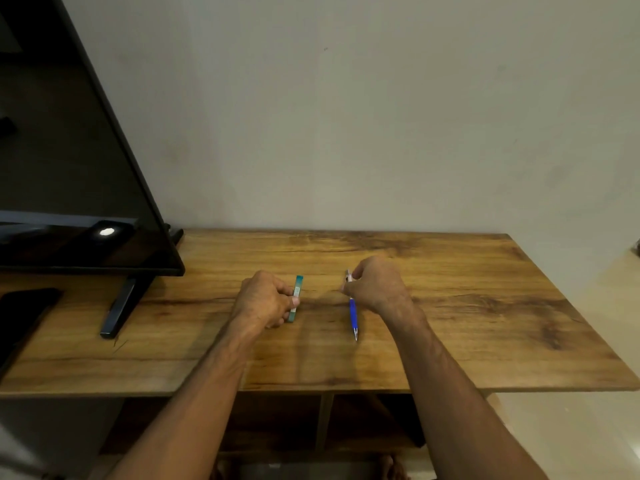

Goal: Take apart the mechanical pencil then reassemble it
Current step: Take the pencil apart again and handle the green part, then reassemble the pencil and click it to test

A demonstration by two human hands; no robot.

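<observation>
My right hand [377, 285] pinches the mechanical pencil [352, 310] near its cap end. Its tip points toward me on the bench [485, 306], ready, I think, for taking apart. My left hand [265, 299] grips a teal case [297, 297], near the pencil but not touching it.

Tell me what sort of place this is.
Most likely a room in a home, perhaps a living room: a flat-screen television stands on a wooden table against a plain wall, with open shelves beneath.
</observation>
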